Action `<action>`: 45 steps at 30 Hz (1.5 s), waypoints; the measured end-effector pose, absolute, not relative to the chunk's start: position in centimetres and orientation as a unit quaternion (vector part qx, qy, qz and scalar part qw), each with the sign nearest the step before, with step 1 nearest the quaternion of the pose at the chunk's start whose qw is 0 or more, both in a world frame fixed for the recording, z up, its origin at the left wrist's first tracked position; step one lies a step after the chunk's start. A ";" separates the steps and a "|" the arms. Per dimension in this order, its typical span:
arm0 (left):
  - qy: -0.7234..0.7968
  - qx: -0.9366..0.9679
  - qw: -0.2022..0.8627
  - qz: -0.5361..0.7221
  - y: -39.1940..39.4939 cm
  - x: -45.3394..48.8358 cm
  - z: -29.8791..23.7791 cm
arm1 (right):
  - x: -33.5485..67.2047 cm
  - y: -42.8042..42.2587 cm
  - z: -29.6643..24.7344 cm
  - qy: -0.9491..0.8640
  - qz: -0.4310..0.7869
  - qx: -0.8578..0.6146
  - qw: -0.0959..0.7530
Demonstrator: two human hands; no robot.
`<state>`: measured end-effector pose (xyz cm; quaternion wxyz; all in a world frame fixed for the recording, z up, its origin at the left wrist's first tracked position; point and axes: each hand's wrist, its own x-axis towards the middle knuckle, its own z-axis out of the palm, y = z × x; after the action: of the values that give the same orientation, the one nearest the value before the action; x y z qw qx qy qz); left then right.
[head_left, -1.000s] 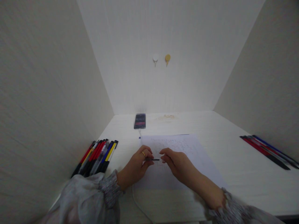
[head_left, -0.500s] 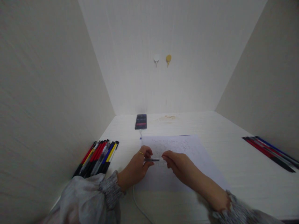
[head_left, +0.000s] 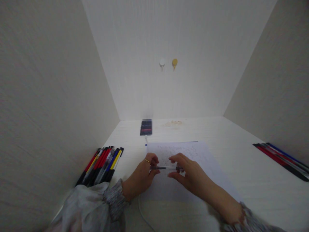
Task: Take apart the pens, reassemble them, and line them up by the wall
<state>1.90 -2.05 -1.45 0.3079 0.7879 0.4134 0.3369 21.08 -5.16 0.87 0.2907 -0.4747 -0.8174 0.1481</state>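
Note:
My left hand (head_left: 144, 172) and my right hand (head_left: 185, 172) meet over a white sheet of paper (head_left: 193, 167) with faint scribbles on it. Between them lies a pen (head_left: 165, 168) held level: the left fingers pinch its dark end, the right fingertips pinch the clear end. A gold ring sits on a left finger. Both wrists wear grey patterned sleeves.
A bundle of red, black, blue and yellow pens (head_left: 102, 162) lies at the left wall. A few more pens (head_left: 282, 158) lie at the right wall. A phone (head_left: 146, 127) with a white cable (head_left: 142, 216) sits behind the paper. Two hooks (head_left: 168, 63) hang on the back wall.
My right hand has slid a little to the right along the pen, so more of the clear barrel shows between the two hands. The left hand has stayed in place.

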 end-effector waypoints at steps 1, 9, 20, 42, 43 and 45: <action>0.416 0.787 0.307 0.337 -2.0 1.9 -1.5 | 21.1 -5.1 0.8 -0.827 0.142 -0.453 0.300; 0.408 0.789 0.313 0.335 -2.0 1.9 -1.6 | 21.2 -5.1 0.7 -0.817 0.141 -0.488 0.273; 0.412 0.792 0.306 0.331 -2.0 1.9 -1.4 | 21.3 -5.0 0.2 -0.807 0.137 -0.500 0.282; 0.390 0.736 0.206 0.514 -1.5 1.5 -0.5 | 21.2 -5.1 -0.1 -0.808 0.057 -0.516 0.280; 0.408 0.699 0.228 0.542 -1.2 1.4 -0.5 | 21.4 -5.1 -0.1 -0.799 0.055 -0.520 0.298; 0.438 0.613 0.323 0.573 -0.8 1.4 -0.4 | 21.5 -5.1 -0.1 -0.785 0.054 -0.519 0.332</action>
<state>1.39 -0.80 -0.38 0.3226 0.6133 0.4377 0.5728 21.51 -5.14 -0.11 0.3324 -0.5193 -0.7854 0.0536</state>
